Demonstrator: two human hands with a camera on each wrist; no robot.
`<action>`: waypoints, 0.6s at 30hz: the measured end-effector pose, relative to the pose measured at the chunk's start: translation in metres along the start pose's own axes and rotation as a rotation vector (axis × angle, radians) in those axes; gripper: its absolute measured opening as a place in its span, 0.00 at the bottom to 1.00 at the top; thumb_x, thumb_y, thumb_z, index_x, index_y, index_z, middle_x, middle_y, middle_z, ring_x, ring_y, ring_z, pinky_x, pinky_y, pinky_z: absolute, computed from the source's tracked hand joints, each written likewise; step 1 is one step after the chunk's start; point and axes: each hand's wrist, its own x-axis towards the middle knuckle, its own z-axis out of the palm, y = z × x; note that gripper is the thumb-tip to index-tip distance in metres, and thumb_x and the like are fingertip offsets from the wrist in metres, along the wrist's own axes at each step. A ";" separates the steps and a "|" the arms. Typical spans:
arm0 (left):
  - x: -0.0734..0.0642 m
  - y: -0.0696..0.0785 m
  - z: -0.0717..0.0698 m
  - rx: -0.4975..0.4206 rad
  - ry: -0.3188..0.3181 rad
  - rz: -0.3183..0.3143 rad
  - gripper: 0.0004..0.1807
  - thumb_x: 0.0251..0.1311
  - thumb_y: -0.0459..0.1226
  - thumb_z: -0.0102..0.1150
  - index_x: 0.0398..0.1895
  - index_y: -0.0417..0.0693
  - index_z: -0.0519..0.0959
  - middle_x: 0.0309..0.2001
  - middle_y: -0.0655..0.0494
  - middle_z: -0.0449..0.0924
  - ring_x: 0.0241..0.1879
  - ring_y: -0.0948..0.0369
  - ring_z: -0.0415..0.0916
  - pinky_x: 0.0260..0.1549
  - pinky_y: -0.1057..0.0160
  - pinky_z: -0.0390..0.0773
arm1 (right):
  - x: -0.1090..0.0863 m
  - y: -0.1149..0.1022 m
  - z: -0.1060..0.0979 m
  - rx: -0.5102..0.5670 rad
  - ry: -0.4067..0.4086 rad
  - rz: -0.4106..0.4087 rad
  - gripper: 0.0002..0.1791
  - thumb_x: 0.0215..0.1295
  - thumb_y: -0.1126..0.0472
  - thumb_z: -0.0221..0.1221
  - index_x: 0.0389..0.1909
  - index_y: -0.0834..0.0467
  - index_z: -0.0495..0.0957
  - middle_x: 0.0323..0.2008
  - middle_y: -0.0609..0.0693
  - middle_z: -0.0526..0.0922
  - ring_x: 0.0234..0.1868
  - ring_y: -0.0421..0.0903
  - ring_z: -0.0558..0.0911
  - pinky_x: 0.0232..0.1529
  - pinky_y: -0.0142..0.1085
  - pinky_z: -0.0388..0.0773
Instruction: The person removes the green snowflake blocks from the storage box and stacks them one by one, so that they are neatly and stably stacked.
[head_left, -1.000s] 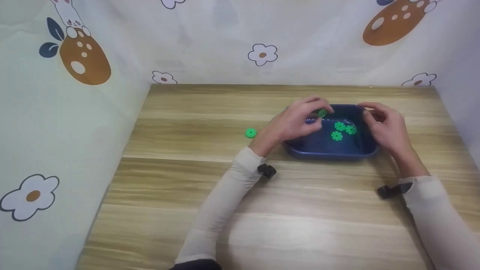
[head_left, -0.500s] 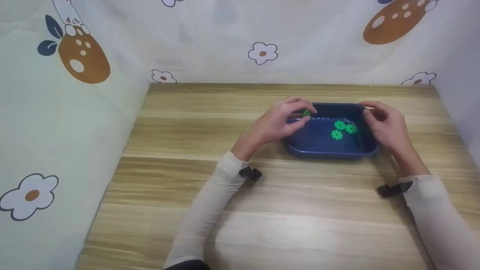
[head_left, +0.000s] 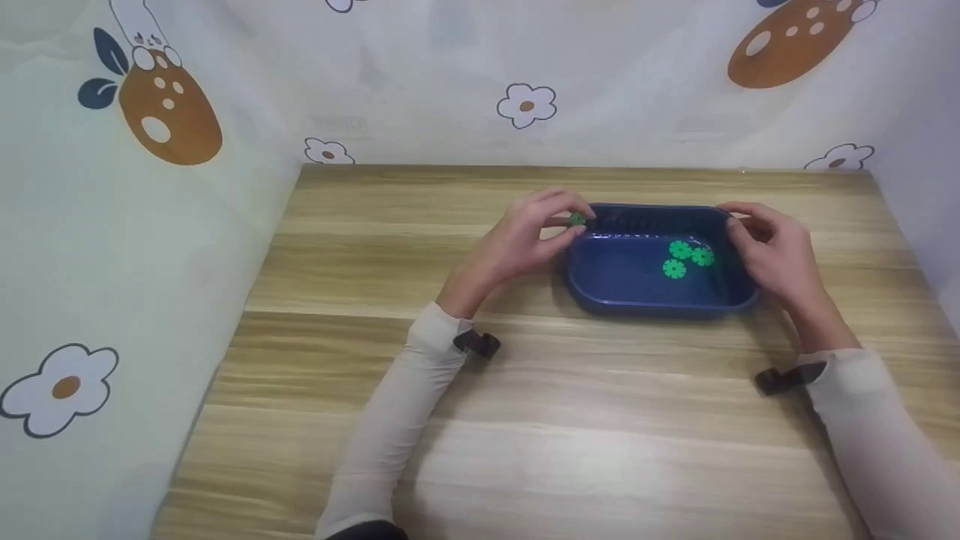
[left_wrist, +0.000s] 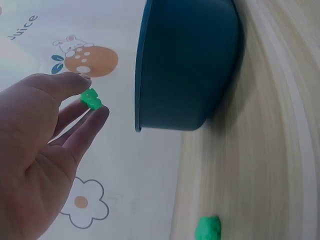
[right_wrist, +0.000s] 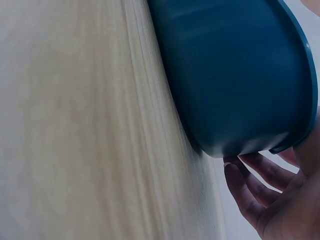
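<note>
I found the left hand (head_left: 517, 236) grasping a small green piece (left_wrist: 91, 99) between thumb and fingertips. The digits covered part of the piece, and I could not make out its full outline. In the left wrist view it stood above rim height, apart from the wall of the blue bin (head_left: 622, 281). In the head view it lay at the bin's left back corner; whether it was over the rim or just outside, I could not tell.

The right hand (head_left: 780, 251) gripped the bin's right end, thumb at the rim and fingers against the outer wall. Its palm was cut off at the edge of the right wrist view.

Inside the bin, toward its right side, I counted three green discs (head_left: 680, 259) with notched edges, lying close together. Both wrist views showed only outer walls, so the interior was hidden there.

On the table (head_left: 525, 420), outside the bin, lay a green lump (left_wrist: 208, 229), cropped by the lower edge of the left wrist view; I could not establish its shape. Behind the table hung a printed cloth (head_left: 420, 82), its upper motifs cut off.
</note>
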 end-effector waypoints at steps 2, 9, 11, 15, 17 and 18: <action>-0.004 -0.002 -0.003 -0.006 0.011 -0.002 0.10 0.74 0.28 0.63 0.54 0.34 0.84 0.57 0.44 0.85 0.62 0.56 0.82 0.60 0.64 0.86 | 0.001 0.000 0.000 -0.002 -0.002 -0.001 0.19 0.81 0.47 0.58 0.66 0.46 0.85 0.52 0.55 0.91 0.44 0.29 0.83 0.46 0.16 0.75; -0.011 -0.007 -0.009 -0.025 0.048 -0.027 0.11 0.73 0.29 0.64 0.54 0.34 0.84 0.55 0.45 0.85 0.60 0.57 0.83 0.59 0.64 0.86 | -0.001 0.000 0.001 0.022 0.022 -0.022 0.18 0.80 0.49 0.59 0.64 0.46 0.87 0.42 0.35 0.89 0.42 0.27 0.83 0.44 0.17 0.75; -0.013 -0.008 -0.010 -0.028 0.051 -0.032 0.11 0.73 0.29 0.65 0.54 0.34 0.84 0.54 0.45 0.85 0.59 0.57 0.83 0.59 0.63 0.87 | -0.001 0.000 0.002 0.029 0.024 -0.023 0.18 0.80 0.49 0.60 0.64 0.46 0.87 0.42 0.33 0.89 0.42 0.27 0.83 0.44 0.18 0.75; -0.019 -0.011 -0.012 -0.015 0.056 -0.044 0.11 0.72 0.28 0.65 0.55 0.35 0.84 0.54 0.45 0.85 0.59 0.57 0.83 0.59 0.59 0.88 | -0.002 0.000 0.001 0.028 0.019 -0.018 0.18 0.80 0.48 0.59 0.64 0.46 0.87 0.43 0.33 0.89 0.43 0.28 0.83 0.45 0.17 0.75; -0.023 -0.012 -0.013 -0.010 0.061 -0.054 0.11 0.72 0.28 0.66 0.55 0.35 0.84 0.54 0.45 0.86 0.58 0.57 0.84 0.59 0.59 0.88 | -0.001 0.000 0.001 0.029 0.018 -0.020 0.18 0.80 0.48 0.59 0.64 0.46 0.87 0.42 0.33 0.89 0.43 0.28 0.83 0.45 0.18 0.75; -0.024 -0.013 -0.014 -0.006 0.063 -0.055 0.11 0.72 0.28 0.66 0.55 0.35 0.84 0.54 0.45 0.86 0.58 0.56 0.84 0.58 0.58 0.88 | -0.001 -0.001 0.001 0.030 0.019 -0.021 0.18 0.80 0.48 0.59 0.64 0.46 0.87 0.41 0.33 0.89 0.42 0.29 0.83 0.45 0.18 0.75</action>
